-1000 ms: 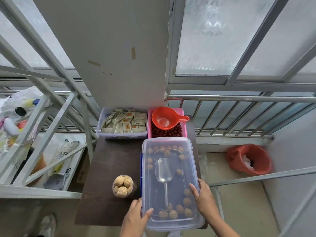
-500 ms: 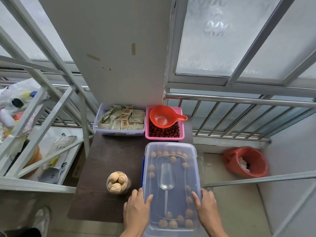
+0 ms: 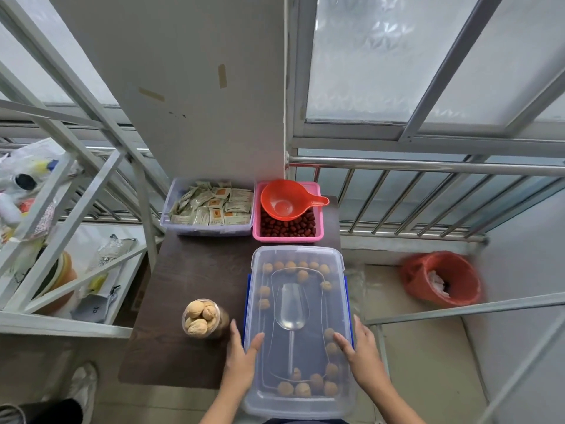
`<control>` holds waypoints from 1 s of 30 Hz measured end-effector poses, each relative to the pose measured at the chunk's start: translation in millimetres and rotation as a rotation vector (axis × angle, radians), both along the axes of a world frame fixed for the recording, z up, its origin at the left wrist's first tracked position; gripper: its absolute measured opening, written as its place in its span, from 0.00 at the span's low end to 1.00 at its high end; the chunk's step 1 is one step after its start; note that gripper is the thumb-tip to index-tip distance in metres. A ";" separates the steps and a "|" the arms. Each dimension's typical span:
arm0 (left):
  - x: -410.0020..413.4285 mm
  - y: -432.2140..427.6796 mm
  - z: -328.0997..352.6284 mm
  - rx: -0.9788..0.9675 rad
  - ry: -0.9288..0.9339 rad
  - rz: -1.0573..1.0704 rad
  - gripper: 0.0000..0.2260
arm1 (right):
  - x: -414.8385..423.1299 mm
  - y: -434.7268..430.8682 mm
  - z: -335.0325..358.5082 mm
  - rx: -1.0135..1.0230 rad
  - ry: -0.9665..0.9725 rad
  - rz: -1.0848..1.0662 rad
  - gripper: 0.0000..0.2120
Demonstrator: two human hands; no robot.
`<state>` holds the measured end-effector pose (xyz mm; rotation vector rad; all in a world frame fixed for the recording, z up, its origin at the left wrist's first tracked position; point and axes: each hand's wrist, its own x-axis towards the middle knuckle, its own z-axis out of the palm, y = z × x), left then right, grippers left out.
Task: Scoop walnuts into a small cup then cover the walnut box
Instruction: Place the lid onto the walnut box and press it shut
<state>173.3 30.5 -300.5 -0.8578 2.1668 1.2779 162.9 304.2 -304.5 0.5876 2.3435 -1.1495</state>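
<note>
— Comparing with half a second back, what has changed?

— Little. Both hands have slid slightly up the clear plastic lid (image 3: 298, 301), which sits on the blue-edged walnut box (image 3: 346, 298). The left hand (image 3: 241, 359) lies flat at the lid's left edge, fingers together and extended, thumb on top of the lid. The right hand (image 3: 362, 351) mirrors it on the right edge, fingers loosely spread, thumb on top. Neither is clenched; they press rather than grip.

— And the walnuts?

— Loose walnuts (image 3: 305, 388) show through the lid around the box's edges, with a clear plastic scoop (image 3: 290, 310) lying among them. The small clear cup (image 3: 203, 319), filled with walnuts, stands just left of the box, near the left hand but apart from it.

— The surface?

— It is a dark brown wooden table (image 3: 189, 276). At its far end a pale lilac tray of sachets (image 3: 211, 206) sits beside a pink tray of red dates (image 3: 287, 224) carrying an orange plastic ladle (image 3: 287, 200).

— The room?

— White wall, frosted windows, metal railing, white shelving at left, and a red bin (image 3: 440, 280) on the floor at right.
</note>
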 end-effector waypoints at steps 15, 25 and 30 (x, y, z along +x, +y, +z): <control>-2.1 9.7 13.8 0.000 0.134 0.182 0.29 | -9.7 0.5 6.6 -0.062 0.152 0.021 0.32; -17.4 4.1 9.9 -0.032 0.243 0.210 0.28 | -32.5 -11.3 11.4 -0.040 0.218 0.108 0.25; -13.4 6.0 14.3 -0.072 0.268 0.150 0.28 | -35.5 -9.5 12.7 -0.015 0.191 0.162 0.26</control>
